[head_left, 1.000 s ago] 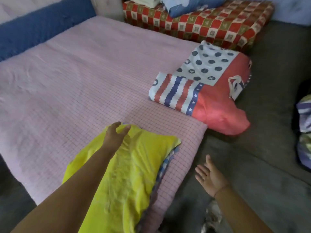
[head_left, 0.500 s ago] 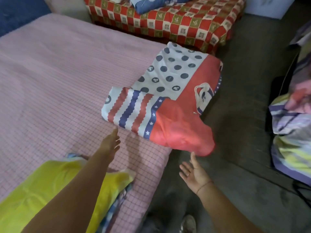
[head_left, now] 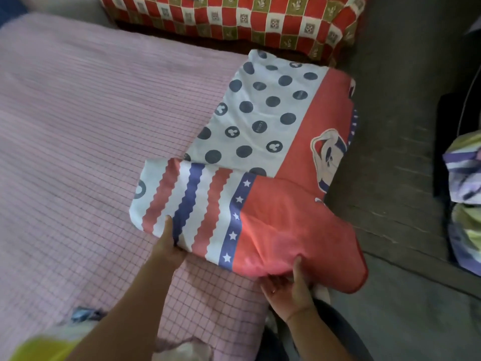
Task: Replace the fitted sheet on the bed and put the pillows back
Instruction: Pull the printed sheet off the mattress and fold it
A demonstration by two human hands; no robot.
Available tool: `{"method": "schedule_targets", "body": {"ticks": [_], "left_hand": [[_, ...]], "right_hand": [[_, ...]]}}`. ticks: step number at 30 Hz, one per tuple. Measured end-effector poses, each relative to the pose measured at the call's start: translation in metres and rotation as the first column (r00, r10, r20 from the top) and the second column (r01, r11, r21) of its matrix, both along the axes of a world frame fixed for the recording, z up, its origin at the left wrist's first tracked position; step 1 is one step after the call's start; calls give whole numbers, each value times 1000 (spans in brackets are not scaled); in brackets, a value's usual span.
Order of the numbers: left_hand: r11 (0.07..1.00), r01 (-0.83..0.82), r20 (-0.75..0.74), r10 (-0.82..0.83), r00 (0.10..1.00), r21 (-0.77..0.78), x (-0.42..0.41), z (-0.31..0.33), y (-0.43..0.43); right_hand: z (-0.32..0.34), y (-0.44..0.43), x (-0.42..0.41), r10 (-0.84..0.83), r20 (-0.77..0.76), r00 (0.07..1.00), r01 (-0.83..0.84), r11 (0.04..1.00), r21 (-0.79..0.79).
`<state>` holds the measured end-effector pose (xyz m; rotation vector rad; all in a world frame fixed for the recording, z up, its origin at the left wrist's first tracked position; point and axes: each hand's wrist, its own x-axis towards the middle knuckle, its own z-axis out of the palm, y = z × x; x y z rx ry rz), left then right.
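Head view: a person's left hand [head_left: 168, 248] and right hand [head_left: 289, 287] take hold of the near end of a folded sheet [head_left: 260, 152] at the side of the bed. The left thumb lies on top of the striped fold, with the fingers hidden beneath it, so this hand pinches the cloth. The right hand is turned palm up under the red corner with its thumb pressed against the fabric, holding it from below.

The sheet lies directly ahead of both hands. Its long axis runs away from them and slightly to the right, toward the red checked cushion [head_left: 234, 19] at the far end. Its short near edge spans the gap between the two hands, and neither hand is clearly nearer.

The corner above the right hand overhangs the bed's edge and the grey floor [head_left: 403, 126]. The bare pink checked mattress [head_left: 91, 152] spreads out to the left of the left hand and beyond it. The sheet will probably have to be carried or opened that way, leftward across the mattress.

A yellow pillow [head_left: 36, 347], blurred, sits behind the left forearm, close to the person. A striped bundle of cloth [head_left: 466, 178] lies well to the right of the right hand.
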<state>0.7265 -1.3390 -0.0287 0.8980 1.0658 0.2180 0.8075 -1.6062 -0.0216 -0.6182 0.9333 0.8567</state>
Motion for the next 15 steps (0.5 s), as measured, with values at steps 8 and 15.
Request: {"method": "schedule_targets", "body": {"ticks": [8, 15], "left_hand": [[989, -87, 109, 74, 991, 119, 104, 65, 22], [987, -56, 183, 28, 983, 152, 248, 127, 47]], "right_hand": [[9, 0, 82, -221, 105, 970, 202, 966, 160], [60, 21, 232, -231, 309, 923, 177, 965, 196]]}}
